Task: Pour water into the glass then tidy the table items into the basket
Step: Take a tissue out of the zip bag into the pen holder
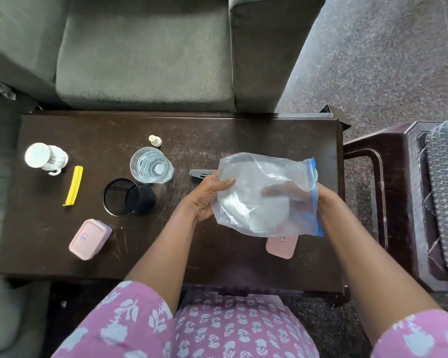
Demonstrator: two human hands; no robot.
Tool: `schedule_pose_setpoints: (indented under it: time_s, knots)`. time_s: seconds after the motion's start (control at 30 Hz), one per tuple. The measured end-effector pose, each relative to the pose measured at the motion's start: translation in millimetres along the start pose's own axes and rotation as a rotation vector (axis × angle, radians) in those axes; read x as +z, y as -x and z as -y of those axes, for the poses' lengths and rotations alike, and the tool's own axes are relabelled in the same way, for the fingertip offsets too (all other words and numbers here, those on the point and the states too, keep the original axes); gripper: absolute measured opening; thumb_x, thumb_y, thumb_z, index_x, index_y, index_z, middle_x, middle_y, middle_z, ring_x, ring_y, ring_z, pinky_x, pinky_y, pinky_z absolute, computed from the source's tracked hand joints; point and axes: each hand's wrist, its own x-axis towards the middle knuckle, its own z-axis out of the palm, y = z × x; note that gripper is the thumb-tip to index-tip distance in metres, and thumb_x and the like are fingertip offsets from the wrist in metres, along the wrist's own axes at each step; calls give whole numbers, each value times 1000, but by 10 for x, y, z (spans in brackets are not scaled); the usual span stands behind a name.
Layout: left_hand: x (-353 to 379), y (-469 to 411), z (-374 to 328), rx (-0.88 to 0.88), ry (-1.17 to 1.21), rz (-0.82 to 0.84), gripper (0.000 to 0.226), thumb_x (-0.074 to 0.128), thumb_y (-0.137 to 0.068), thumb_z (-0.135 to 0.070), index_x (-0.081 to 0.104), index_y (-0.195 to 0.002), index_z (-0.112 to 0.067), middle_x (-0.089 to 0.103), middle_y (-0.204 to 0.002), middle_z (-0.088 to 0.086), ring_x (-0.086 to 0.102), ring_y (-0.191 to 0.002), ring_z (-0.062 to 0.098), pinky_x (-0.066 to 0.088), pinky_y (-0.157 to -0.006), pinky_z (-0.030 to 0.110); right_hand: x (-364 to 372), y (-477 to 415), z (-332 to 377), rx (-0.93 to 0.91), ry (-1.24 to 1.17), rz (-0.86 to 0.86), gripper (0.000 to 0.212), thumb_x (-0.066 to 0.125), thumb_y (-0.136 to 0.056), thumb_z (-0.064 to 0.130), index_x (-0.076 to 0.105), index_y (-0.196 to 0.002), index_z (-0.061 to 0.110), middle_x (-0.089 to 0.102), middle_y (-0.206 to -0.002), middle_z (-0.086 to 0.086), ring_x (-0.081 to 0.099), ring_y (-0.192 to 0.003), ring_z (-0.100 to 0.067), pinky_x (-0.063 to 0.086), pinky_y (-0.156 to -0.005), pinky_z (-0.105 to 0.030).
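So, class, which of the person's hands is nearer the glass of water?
Left. The left hand grips one edge of the plastic bag, close beside the glass; the right hand holds the bag's blue-zip end, across the bag from it.

Dark brown wooden table (217,130), top scuffed and scratched, lies under the grip. Beyond the grip, against the table's far edge: grey-green fabric sofa (145,60), seat cushion and one armrest (269,47) in view. Right of the grip: dark brown plastic chair (388,151), just beside the table. Floor (386,60), beyond-right of the grip: speckled grey, brightest-lit area. Light soft, shadows faint.
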Motion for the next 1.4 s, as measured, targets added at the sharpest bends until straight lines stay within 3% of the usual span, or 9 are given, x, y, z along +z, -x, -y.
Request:
schedule_pose_setpoints:
  time_s: [0.17,0.4,0.6,0.73,0.93,1.03,1.2,1.27,1.4]
  knots:
    - [-21,12,-13,13,12,-12,79,82,-60,-39,52,-125,-7,67,-107,6,65,-98,23,55,-87,38,-39,-35,-31,-23,-116,-163,18,74,-65,39,73,-75,24,74,-78,-10,72,-67,-25,58,-63,-38]
    - [-49,40,-13,22,-8,17,57,74,-72,-32,56,-121,-9,69,-103,5,66,-96,23,52,-89,40,-149,52,9,-21,-136,-131,51,77,-58,50,69,-103,26,73,-99,-10,69,-92,-30,54,-86,-46]
    - [-29,12,82,-10,-73,-112,43,63,-81,-5,54,-123,-6,64,-108,12,61,-100,31,47,-95,49,-96,95,18,-52,-27,-50,41,78,-71,16,65,-109,23,68,-110,-14,67,-99,-34,52,-89,-53]
    - [-151,54,150,5,-63,-223,40,63,-78,-2,59,-118,-7,62,-116,16,59,-107,32,46,-97,47,-238,149,190,-190,190,-252,26,64,-75,-10,64,-100,-3,65,-88,-15,65,-67,-22,57,-56,-29]
    - [-368,154,253,98,-190,-636,36,69,-74,2,64,-109,-5,70,-101,8,68,-86,18,54,-78,28,-500,343,330,-225,624,-533,14,72,-68,-3,68,-80,2,63,-77,-17,58,-63,-26,45,-58,-30]
    - [-368,150,321,108,-325,-864,46,73,-72,-5,57,-114,-9,66,-109,10,63,-87,19,52,-73,30,-517,400,425,-280,745,-649,16,74,-68,4,69,-83,6,64,-77,-14,59,-71,-27,46,-63,-33]
    - [-158,127,333,242,-714,-1167,59,65,-76,-3,43,-129,-17,45,-136,7,43,-122,24,37,-100,38,-340,398,472,-398,271,-396,16,72,-72,-2,68,-85,6,71,-87,-12,68,-77,-28,56,-71,-38]
    - [7,107,293,417,-775,-1123,44,61,-81,-6,50,-123,-16,51,-128,5,49,-115,20,41,-96,35,-240,364,447,-400,134,-269,18,71,-73,-3,69,-88,6,74,-88,-9,71,-82,-27,59,-66,-33]
    - [332,40,174,493,-614,-702,23,54,-91,-20,59,-114,-17,62,-107,-7,57,-98,5,46,-80,9,-71,286,365,-409,27,-146,23,69,-77,1,68,-98,8,75,-93,-6,71,-88,-23,59,-67,-30]
